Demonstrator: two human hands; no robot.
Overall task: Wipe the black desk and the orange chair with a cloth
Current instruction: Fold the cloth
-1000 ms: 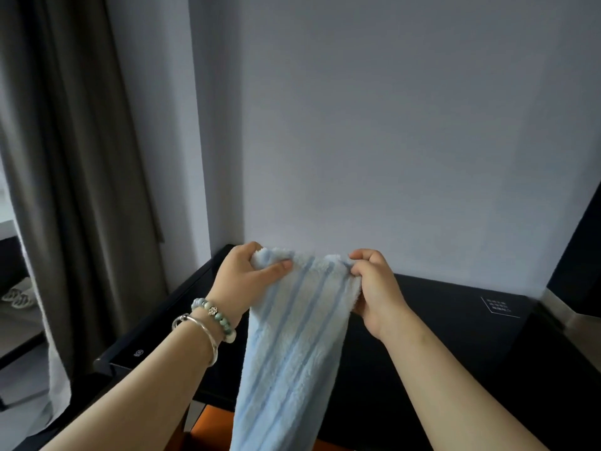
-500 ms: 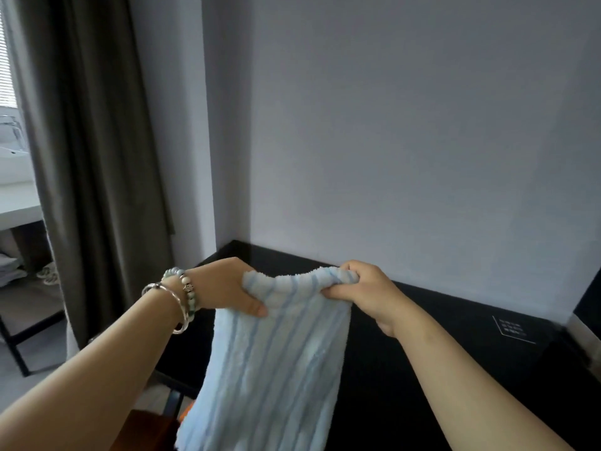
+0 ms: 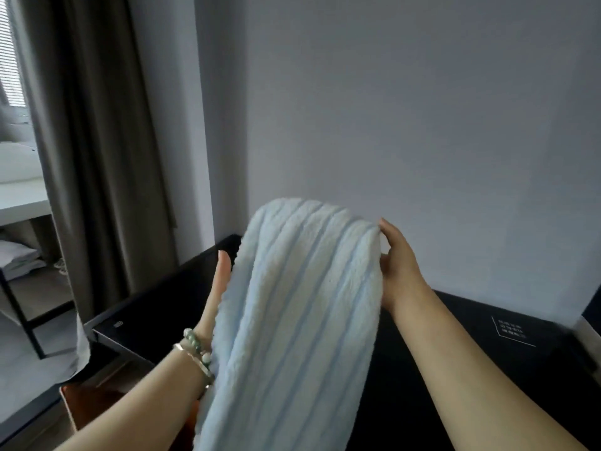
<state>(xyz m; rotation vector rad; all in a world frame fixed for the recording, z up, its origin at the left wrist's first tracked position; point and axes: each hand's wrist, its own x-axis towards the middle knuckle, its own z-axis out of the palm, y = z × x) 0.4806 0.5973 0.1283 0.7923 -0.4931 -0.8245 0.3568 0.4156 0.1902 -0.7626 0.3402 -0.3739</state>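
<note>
At far left, a grey curtain point(image 3: 97, 151) hangs beside a window, with a white shelf point(image 3: 22, 200) under it. Near the bottom left corner, part of the orange chair point(image 3: 78, 405) shows below the black worktop point(image 3: 156, 307). Above the worktop, the left hand point(image 3: 218, 288), with bracelets point(image 3: 195, 349) on its wrist, lies straight under the left edge of the light blue striped cloth point(image 3: 299, 314); its fingers are mostly hidden, so I cannot tell their spread. The cloth drapes over it, raised above the worktop. The right hand point(image 3: 398, 265) pinches the cloth's upper right edge. A white printed mark point(image 3: 512, 330) sits far right.
</note>
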